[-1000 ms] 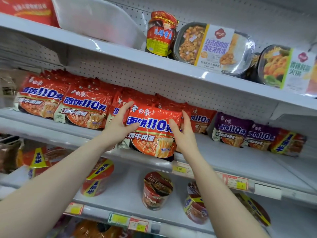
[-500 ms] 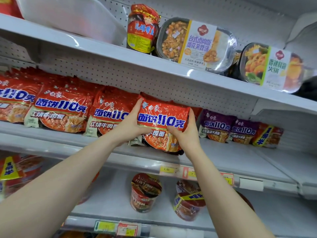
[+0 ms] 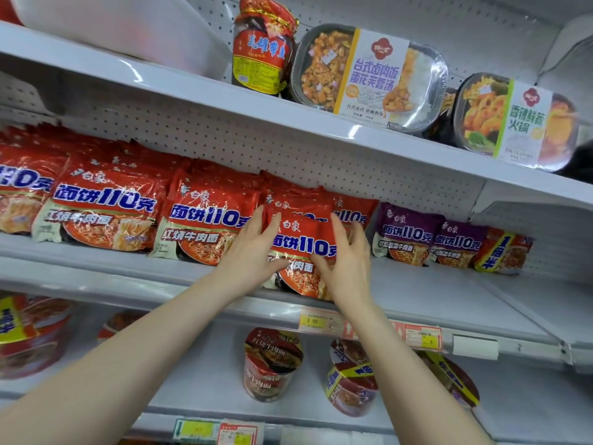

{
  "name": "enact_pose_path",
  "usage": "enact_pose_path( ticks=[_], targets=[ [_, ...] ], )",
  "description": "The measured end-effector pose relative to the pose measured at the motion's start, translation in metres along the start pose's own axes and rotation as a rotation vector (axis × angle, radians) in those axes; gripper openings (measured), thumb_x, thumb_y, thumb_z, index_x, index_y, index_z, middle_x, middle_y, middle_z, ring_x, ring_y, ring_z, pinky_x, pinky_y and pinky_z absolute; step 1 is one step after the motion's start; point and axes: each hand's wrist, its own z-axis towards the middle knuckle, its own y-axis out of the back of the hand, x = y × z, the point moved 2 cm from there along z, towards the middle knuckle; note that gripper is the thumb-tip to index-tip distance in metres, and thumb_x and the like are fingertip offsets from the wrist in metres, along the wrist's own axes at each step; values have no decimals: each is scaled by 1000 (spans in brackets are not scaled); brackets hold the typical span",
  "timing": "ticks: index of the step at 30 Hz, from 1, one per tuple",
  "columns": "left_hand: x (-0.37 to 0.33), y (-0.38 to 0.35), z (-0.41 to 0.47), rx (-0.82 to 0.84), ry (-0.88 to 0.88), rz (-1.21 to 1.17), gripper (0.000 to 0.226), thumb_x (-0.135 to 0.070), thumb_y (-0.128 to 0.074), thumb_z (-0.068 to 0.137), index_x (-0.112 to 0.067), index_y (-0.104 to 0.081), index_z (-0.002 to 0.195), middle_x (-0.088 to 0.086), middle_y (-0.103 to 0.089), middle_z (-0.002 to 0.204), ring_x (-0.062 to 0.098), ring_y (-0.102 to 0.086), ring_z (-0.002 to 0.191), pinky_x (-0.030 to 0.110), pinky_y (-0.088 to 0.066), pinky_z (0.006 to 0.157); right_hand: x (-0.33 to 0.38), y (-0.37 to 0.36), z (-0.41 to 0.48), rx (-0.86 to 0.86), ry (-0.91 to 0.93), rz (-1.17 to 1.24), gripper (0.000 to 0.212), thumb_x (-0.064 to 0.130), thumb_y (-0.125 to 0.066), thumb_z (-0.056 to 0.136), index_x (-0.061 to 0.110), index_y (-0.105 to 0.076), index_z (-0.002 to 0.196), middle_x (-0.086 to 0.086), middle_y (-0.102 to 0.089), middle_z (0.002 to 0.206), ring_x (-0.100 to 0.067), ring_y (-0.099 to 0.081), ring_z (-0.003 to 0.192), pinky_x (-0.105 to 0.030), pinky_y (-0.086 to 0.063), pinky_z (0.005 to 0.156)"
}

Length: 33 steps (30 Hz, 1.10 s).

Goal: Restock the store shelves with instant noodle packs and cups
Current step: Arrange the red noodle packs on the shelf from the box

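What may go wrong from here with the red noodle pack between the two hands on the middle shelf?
1. The red noodle pack stands well in front of its row, close to the front edge of the middle shelf. When the left hand and right hand let go, it may slide off toward the noodle cups below.
2. Pushing it back hard could crumple the red packs behind.

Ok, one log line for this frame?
step: shelving red noodle pack | place: middle shelf | left hand: on pack | right hand: on pack
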Motion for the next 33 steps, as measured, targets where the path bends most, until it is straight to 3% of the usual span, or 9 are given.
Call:
enact_pose_path(
  ticks=[4, 9, 14, 19, 25, 33],
  targets=[
    [1, -2, -6, 88, -98, 158, 83, -47, -59, 92, -26, -11, 156, -1, 11, 164, 20, 13, 150, 59, -21, 118, 11, -6, -17, 146, 33, -46, 67, 44, -62, 94, 35, -32, 153, -17, -26, 159, -34, -23, 146, -50, -29, 114],
    [5, -7, -5, 159, -150, 256, 75, -47, -52, 96, -24, -13, 156, -1, 6, 164, 20, 11, 151, 57, -17, 119, 17, -9, -19, 267, 17, 36, 63, 42, -62, 94, 37, -35, 151, -12, -22, 161, -29, -17, 148, -44, -20, 118],
    [12, -14, 0, 111, -156, 321, 74, -42, -56, 95, -23, -18, 156, 0, 5, 165, 23, 7, 151, 59, -26, 116, 18, -20, -13, 242, 71, -20, 68, 35, -65, 93, 33, -32, 153, -12, -21, 161, -31, -18, 147, -45, -23, 118],
    [10, -20, 10, 48, -161, 388, 76, -35, -59, 95, -23, -16, 156, 1, 5, 165, 26, 8, 151, 51, -29, 114, 13, -33, 0, 171, 88, -67, 79, 34, -71, 89, 31, -28, 154, -16, -22, 159, -34, -24, 144, -47, -32, 115],
    [11, -28, 20, 14, -145, 409, 80, -32, -60, 94, -25, -11, 157, 1, 5, 165, 28, 4, 151, 46, -31, 114, 9, -39, 15, 190, 79, -167, 83, 42, -69, 88, 33, -21, 156, -13, -17, 159, -34, -21, 143, -49, -39, 110],
    [2, -28, 11, -9, -89, 430, 69, -30, -59, 96, -21, -24, 154, 5, -4, 165, 30, -5, 151, 47, -28, 115, 7, -32, 7, 209, 114, -161, 68, 41, -63, 93, 28, -33, 152, -14, -24, 157, -35, -26, 141, -48, -40, 108]
  ],
)
